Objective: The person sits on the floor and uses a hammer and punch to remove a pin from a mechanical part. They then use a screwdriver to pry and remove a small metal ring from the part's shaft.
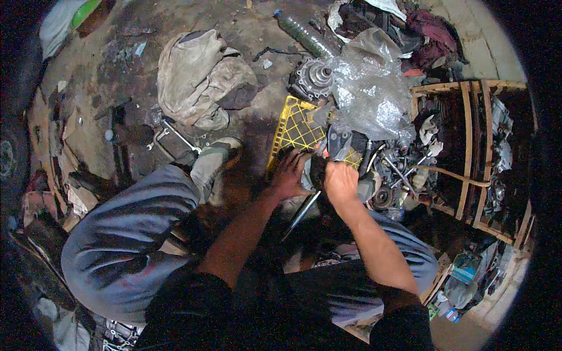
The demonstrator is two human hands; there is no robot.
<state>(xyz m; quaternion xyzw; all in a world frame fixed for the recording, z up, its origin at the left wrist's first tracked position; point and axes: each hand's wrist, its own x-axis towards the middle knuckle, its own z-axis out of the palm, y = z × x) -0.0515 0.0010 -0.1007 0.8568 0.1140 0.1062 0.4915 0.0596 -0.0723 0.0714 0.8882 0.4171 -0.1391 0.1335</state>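
Apparently grips dark part [317, 171] in closed fingers of right hand [342, 182] at near edge of yellow crate [279, 136], with left hand [290, 175] half-curled alongside, hold unclear, and may risk slipping toward slanting metal rod [301, 215] through uneven pressure.

Beside the yellow crate [297, 127], the right hand [342, 182] apparently hides part of a dark object [318, 171]. Well left of the crate, the view's rim crops a wheel [8, 157].

No lettering legible anywhere in view. Teal packet [463, 272], lower right, shows pale marks, too small and blurred to read.
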